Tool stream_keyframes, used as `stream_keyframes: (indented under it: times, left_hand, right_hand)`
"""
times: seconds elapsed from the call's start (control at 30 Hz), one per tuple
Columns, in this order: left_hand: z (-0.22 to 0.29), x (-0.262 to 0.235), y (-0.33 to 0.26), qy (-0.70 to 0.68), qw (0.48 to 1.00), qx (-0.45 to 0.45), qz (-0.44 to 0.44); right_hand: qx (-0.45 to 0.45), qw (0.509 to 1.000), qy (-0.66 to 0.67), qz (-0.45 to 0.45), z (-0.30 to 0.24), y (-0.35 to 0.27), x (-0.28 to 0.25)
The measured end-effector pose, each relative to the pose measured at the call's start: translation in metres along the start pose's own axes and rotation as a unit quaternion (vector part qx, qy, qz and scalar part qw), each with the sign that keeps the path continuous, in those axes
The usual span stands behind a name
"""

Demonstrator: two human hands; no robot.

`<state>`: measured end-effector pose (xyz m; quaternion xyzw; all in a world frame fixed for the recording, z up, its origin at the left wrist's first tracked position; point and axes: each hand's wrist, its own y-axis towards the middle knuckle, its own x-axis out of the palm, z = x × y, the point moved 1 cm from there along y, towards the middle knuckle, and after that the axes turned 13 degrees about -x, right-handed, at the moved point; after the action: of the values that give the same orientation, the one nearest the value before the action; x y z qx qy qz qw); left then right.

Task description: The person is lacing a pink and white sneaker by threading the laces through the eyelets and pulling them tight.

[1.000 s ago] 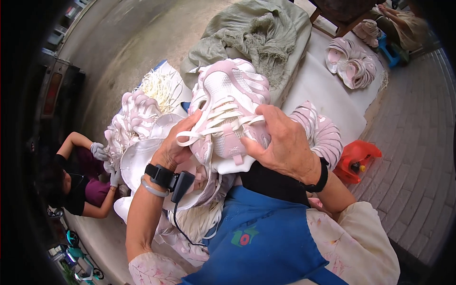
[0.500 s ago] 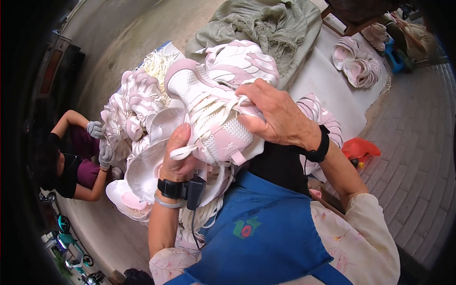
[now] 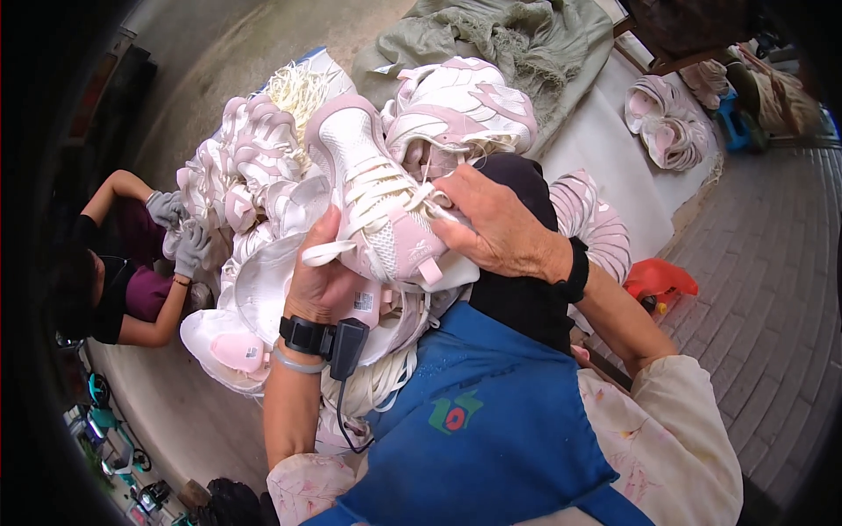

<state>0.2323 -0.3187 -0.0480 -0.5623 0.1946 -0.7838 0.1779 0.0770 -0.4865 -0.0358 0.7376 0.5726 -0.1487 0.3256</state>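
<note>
A white and pink shoe upper (image 3: 358, 145) lies across my lap, its toe pointing away and its pink heel tab toward me. My left hand (image 3: 317, 272) grips its left side, thumb on the mesh and fingers underneath. A cream shoelace (image 3: 375, 186) crosses the throat in several rows, and a loose loop hangs over my left thumb. On the right side of the collar, my right hand (image 3: 504, 223) is closed, pinching the lace near the top eyelets. Its fingertips are partly hidden by the lace.
More uppers are heaped ahead (image 3: 460, 105), to the left (image 3: 259, 145) and right (image 3: 592, 210). Cream laces (image 3: 298, 96) lie behind the left heap. A gloved co-worker (image 3: 153, 263) handles uppers at the left. A green cloth (image 3: 491, 44) lies at the back; a red bag (image 3: 660, 280) sits right.
My right hand has shifted slightly at the eyelets, and the lace there is bunched more visibly. The shoe upper has turned a little, showing more of its throat. The co-worker's gloved hands have moved slightly.
</note>
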Motion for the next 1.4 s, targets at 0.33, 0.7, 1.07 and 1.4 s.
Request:
stream_keyframes:
  times: [0.33, 0.7, 1.07, 1.4]
  left_hand:
    - [0.003, 0.006, 0.007, 0.056, 0.998, -0.006, 0.021]
    - [0.028, 0.003, 0.002, 0.269, 0.947, 0.158, 0.082]
    - [-0.009, 0.064, -0.08, 0.45, 0.878, -0.1, 0.129]
    - [-0.066, 0.067, -0.024, 0.051, 0.993, -0.081, 0.074]
  right_hand:
    - [0.047, 0.995, -0.064, 0.063, -0.025, -0.012, -0.007]
    - [-0.008, 0.991, -0.1, 0.094, -0.035, -0.008, -0.022]
    - [0.025, 0.984, -0.145, 0.104, -0.032, -0.007, -0.019]
    - [0.006, 0.988, -0.075, 0.134, -0.029, -0.016, -0.022]
